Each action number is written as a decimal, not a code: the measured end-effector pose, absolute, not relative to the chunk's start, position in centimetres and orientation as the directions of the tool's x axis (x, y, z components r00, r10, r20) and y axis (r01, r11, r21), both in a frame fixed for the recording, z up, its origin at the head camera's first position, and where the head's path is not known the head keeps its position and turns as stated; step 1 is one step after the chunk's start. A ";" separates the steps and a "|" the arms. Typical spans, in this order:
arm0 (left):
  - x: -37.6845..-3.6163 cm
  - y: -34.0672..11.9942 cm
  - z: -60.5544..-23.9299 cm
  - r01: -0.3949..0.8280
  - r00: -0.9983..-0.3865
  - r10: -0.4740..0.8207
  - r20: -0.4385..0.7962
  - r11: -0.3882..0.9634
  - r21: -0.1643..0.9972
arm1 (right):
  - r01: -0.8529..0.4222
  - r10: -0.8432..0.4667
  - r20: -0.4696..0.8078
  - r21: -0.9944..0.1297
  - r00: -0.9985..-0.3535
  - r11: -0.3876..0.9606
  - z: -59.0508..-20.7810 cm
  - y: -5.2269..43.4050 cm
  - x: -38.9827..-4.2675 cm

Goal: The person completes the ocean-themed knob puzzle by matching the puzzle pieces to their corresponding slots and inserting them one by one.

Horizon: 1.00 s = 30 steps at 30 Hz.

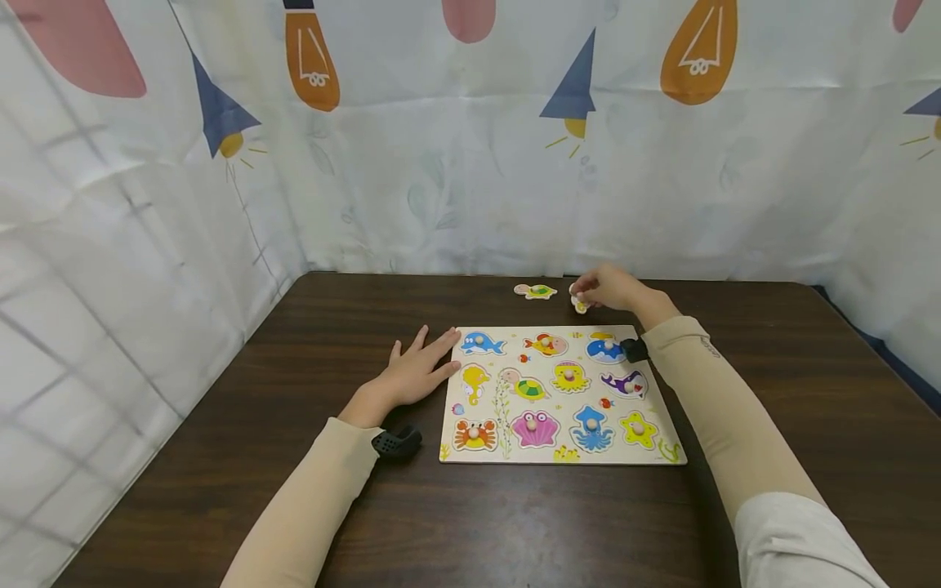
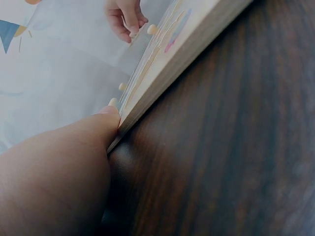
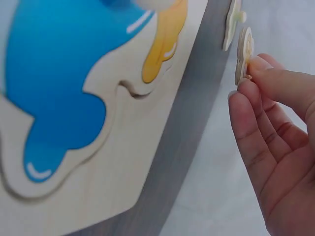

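Note:
A wooden animal puzzle board (image 1: 672, 457) lies flat on the dark table, with several knobbed sea-creature pieces seated in it. My left hand (image 1: 434, 353) rests flat on the table, its straight fingers against the board's left edge (image 2: 162, 69). The left-hand fingertip (image 2: 109, 112) presses that edge. Behind the board's far right corner, my right hand (image 1: 584, 296) pinches a small pale puzzle piece (image 1: 581, 305) standing on the table. In the right wrist view the thumb and fingers (image 3: 256, 105) hold that piece (image 3: 243, 54) by its edge.
A loose turtle piece (image 1: 535, 291) lies on the table just left of my right hand, also seen as a turtle piece (image 3: 231, 19) in the right wrist view. A blue whale piece (image 3: 54, 88) sits in the board. Patterned cloth walls (image 1: 470, 163) enclose the table.

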<state>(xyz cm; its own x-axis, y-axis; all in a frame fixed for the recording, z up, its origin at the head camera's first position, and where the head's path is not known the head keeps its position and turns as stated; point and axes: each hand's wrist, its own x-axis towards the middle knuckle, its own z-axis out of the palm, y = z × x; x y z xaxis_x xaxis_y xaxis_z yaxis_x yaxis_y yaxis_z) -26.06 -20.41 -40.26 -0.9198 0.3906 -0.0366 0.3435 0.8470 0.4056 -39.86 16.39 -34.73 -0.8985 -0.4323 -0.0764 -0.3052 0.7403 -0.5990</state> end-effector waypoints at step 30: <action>-25.7 -20.2 -39.8 0.319 -0.927 0.371 -0.056 0.858 0.403 | -0.562 -0.634 0.049 -0.520 -0.771 0.643 -32.7 14.1 -33.6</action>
<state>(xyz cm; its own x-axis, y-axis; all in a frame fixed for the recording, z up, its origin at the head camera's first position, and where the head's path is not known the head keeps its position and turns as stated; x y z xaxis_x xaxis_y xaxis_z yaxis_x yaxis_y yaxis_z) -25.66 -20.16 -39.81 -0.9269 0.3710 -0.0557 0.3192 0.8579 0.4027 -33.56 14.12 -32.67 -0.7715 -0.6343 0.0493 -0.5621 0.6432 -0.5200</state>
